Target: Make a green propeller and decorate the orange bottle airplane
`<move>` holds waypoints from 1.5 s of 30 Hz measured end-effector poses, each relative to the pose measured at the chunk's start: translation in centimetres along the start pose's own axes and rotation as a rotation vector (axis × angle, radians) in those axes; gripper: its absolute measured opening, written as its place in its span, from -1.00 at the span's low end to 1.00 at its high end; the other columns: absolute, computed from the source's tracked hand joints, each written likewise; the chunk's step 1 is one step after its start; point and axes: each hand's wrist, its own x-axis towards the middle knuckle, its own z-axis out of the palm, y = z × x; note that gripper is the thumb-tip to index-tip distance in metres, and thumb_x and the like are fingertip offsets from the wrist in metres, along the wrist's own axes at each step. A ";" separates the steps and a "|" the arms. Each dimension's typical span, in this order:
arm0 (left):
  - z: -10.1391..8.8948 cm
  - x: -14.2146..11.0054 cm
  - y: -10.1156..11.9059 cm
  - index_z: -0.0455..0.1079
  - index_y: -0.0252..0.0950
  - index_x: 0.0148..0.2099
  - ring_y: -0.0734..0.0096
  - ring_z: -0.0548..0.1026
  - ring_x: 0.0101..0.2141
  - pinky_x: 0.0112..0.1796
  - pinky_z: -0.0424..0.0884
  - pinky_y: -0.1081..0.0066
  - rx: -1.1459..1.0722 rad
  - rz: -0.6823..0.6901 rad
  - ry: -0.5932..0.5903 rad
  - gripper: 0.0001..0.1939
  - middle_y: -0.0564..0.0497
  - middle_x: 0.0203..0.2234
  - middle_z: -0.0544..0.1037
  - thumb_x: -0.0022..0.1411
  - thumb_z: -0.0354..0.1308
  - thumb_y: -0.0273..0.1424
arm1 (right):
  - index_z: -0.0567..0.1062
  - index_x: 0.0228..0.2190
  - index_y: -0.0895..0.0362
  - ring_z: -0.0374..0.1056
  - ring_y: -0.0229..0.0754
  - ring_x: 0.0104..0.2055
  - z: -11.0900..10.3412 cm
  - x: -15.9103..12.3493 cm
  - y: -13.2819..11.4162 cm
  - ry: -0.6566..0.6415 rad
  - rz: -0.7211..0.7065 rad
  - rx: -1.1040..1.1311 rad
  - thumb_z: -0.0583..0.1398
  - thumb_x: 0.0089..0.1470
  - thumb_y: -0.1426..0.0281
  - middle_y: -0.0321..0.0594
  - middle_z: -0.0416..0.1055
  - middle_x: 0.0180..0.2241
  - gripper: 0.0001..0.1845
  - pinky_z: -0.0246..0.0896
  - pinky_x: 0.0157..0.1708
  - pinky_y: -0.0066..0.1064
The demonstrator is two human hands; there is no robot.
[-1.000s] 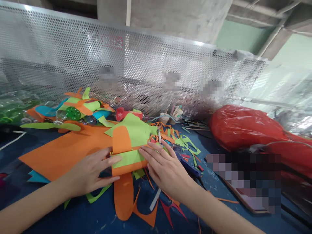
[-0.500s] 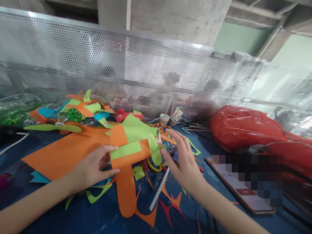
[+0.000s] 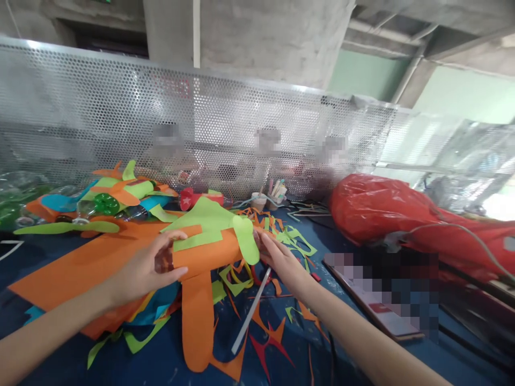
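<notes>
A toy plane (image 3: 211, 256), made of a clear bottle wrapped in orange sheet, is held level between my two hands. My left hand (image 3: 147, 268) is curved around its bottle end on the left, thumb below and fingers above. My right hand (image 3: 277, 257) closes its fingertips on the other end, beside a rounded green strip (image 3: 246, 241) that crosses the body. A long orange wing (image 3: 197, 327) hangs toward me, and a green patch lies along the top. The right fingertips are partly hidden behind the green strip.
Green sheet (image 3: 209, 212) and orange sheet (image 3: 80, 268) lie behind and left. Finished-looking bottle planes (image 3: 132, 190) stand at the back left. Cut scraps and a white stick (image 3: 251, 311) lie nearby. A phone (image 3: 374, 305) and red plastic bag (image 3: 374, 209) are right; a perforated metal screen (image 3: 237, 118) rises behind.
My right hand has lifted off the top of the plane and now grips its right end. The plane has rolled, turning its green patch backward. The view has shifted right and up.
</notes>
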 end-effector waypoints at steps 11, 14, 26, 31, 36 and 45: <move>-0.7 2.4 0.8 0.14 -0.14 0.15 0.38 0.42 -0.56 -0.44 0.39 0.36 0.222 0.082 -0.052 -0.45 0.21 -0.56 0.33 0.19 0.13 -0.06 | 0.54 -0.08 0.07 0.39 -0.03 0.07 -1.5 0.7 -0.2 -0.035 -0.115 -0.089 0.12 0.07 -0.05 -0.14 0.51 -0.03 -0.43 0.14 0.17 -0.11; -1.0 2.9 0.3 0.12 -0.12 0.17 0.23 0.52 -0.35 -0.27 0.43 0.22 0.235 0.119 -0.079 -0.35 0.02 -0.30 0.48 0.11 0.21 -0.04 | 0.56 -0.10 0.09 0.42 0.00 0.02 -1.7 0.7 -0.5 0.000 -0.091 -0.072 0.12 0.06 -0.04 -0.12 0.55 -0.11 -0.44 0.22 0.11 -0.09; -2.1 6.7 0.4 -0.07 -0.13 0.24 0.21 0.54 -0.32 -0.36 0.46 0.30 -0.017 0.054 -0.114 -0.22 0.00 -0.29 0.51 0.12 0.21 -0.02 | 0.51 -0.22 0.05 0.46 -0.07 -0.08 -5.1 2.5 -1.3 0.346 -0.144 -0.090 0.11 0.09 0.09 -0.18 0.56 -0.18 -0.64 0.36 -0.10 -0.20; -3.4 9.7 -1.1 -0.07 -0.17 0.22 0.08 0.55 -0.25 -0.34 0.46 0.27 -0.046 -0.026 0.012 -0.18 -0.04 -0.27 0.54 0.08 0.18 0.07 | 0.37 -0.23 0.03 0.40 -0.12 -0.12 -8.2 3.8 -1.2 0.652 -0.194 -0.114 0.07 0.03 0.11 -0.21 0.47 -0.19 -0.67 0.32 -0.25 -0.33; -1.1 11.8 -0.9 -0.04 -0.20 0.23 0.14 0.56 -0.30 -0.37 0.46 0.30 -0.018 -0.034 -0.008 -0.16 -0.04 -0.25 0.55 0.07 0.18 0.09 | 0.33 -0.28 0.04 0.37 -0.15 -0.22 -8.4 3.8 -0.6 0.703 -0.231 -0.153 0.07 0.02 0.15 -0.24 0.43 -0.25 -0.72 0.28 -0.27 -0.34; 6.3 16.8 1.3 0.29 -0.29 0.12 0.23 0.50 -0.15 -0.16 0.47 0.13 0.084 0.085 -0.188 -0.62 -0.11 -0.03 0.45 0.32 0.13 -0.27 | 0.30 -0.30 0.06 0.28 -0.15 -0.29 -5.4 2.4 -0.6 0.601 -0.392 -0.304 0.07 0.10 0.18 -0.29 0.32 -0.37 -0.79 0.19 -0.17 -0.28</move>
